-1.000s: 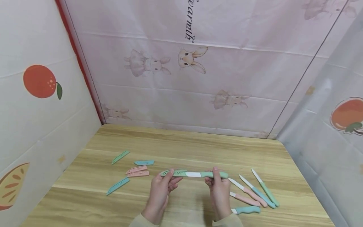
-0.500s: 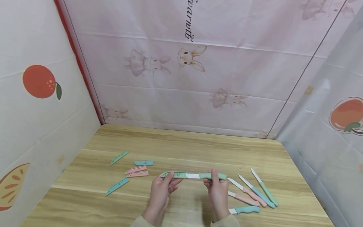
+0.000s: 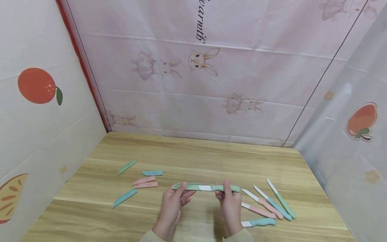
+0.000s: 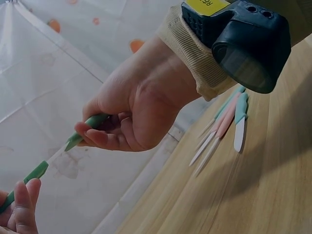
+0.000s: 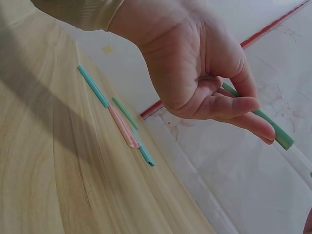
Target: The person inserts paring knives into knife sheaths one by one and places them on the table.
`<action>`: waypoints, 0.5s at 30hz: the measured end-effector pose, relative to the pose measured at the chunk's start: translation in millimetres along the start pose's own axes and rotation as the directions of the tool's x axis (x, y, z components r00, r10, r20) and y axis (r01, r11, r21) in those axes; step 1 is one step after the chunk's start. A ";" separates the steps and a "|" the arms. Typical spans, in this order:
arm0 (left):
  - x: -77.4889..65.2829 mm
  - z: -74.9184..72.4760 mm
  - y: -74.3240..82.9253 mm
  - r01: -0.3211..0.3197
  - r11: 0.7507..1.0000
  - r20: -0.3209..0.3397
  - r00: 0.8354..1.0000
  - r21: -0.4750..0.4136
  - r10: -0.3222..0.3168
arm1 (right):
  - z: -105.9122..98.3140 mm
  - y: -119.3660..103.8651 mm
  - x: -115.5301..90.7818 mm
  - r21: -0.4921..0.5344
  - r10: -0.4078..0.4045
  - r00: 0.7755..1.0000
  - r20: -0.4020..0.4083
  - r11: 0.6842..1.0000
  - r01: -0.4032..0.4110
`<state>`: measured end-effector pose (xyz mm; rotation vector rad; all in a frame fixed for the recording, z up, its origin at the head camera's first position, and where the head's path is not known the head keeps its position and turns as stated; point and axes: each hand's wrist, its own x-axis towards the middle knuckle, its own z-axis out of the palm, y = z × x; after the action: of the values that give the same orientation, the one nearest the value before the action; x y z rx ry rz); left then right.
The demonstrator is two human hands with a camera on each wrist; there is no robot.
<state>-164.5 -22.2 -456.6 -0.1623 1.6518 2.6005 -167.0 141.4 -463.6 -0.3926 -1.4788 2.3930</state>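
Observation:
In the head view my left hand [image 3: 172, 203] pinches a light green knife sheath [image 3: 194, 187] between thumb and fingers. My right hand [image 3: 231, 205] grips the green handle of a knife [image 3: 215, 188], thumb along its top. The knife's white blade lies in line with the sheath, its tip end inside and a short stretch bare between the two. Both are held above the table. The left wrist view shows the right hand [image 4: 139, 102] on the handle and the sheath [image 4: 36, 173] facing it. In the right wrist view the left hand [image 5: 195, 73] holds the sheath [image 5: 278, 129].
To the left on the wooden table [image 3: 181, 151] lie loose sheaths: a green one [image 3: 127, 167], two pink [image 3: 146, 185] and two blue [image 3: 124, 197]. Bare knives lie at the right: two pink [image 3: 262, 212], two blue [image 3: 263, 222] and a green [image 3: 285, 205]. Printed curtains surround the table.
The hands have come slightly closer together, so a little less bare blade shows between sheath and handle. The view has shifted slightly; the loose sheaths and knives lie as before.

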 end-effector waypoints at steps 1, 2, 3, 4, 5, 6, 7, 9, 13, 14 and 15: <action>-0.3 0.0 0.0 -0.002 1.000 0.001 1.000 0.001 0.002 | 0.1 0.5 -0.2 0.006 0.000 1.000 -0.002 1.000 0.000; -0.5 0.1 0.0 -0.002 1.000 0.001 1.000 0.001 0.002 | 0.2 0.6 -0.6 0.010 0.000 1.000 0.001 1.000 0.000; -0.8 0.1 -0.1 -0.002 1.000 0.000 1.000 0.001 0.002 | 0.3 0.7 -1.0 0.013 -0.001 1.000 0.003 1.000 0.001; -0.9 0.1 -0.3 -0.003 1.000 0.000 1.000 0.000 0.003 | 0.5 0.8 -1.4 0.014 -0.002 1.000 0.003 1.000 0.002; -1.0 0.1 -0.5 -0.003 1.000 0.000 1.000 0.001 0.003 | 0.7 1.0 -1.9 0.018 -0.004 1.000 0.004 1.000 0.004; -1.2 0.0 -0.6 -0.002 1.000 -0.001 1.000 0.001 0.002 | 0.9 1.1 -2.3 0.021 -0.008 1.000 0.008 1.000 0.008; -1.3 0.0 -0.8 -0.002 1.000 -0.001 1.000 0.003 0.002 | 1.0 1.0 -2.8 0.022 -0.012 1.000 0.012 1.000 0.012; -1.6 -0.1 -0.9 -0.003 1.000 0.001 1.000 0.004 0.003 | 1.1 1.7 -3.5 0.022 -0.021 1.000 0.018 1.000 0.021; -2.4 0.0 -1.2 -0.005 1.000 0.004 1.000 0.009 0.005 | 1.2 3.3 -5.0 0.020 -0.030 0.999 0.028 0.999 0.029; -2.6 0.0 -1.3 -0.003 1.000 0.004 1.000 0.011 0.003 | 1.3 3.6 -5.5 0.017 -0.030 0.999 0.028 0.999 0.030; -2.9 0.0 -1.5 -0.001 1.000 0.004 1.000 0.012 0.001 | 1.5 3.9 -6.1 0.013 -0.032 0.999 0.028 0.999 0.031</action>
<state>-161.4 -21.6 -457.7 -0.1550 1.6662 2.5895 -162.4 136.1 -466.0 -0.3315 -1.4701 2.3915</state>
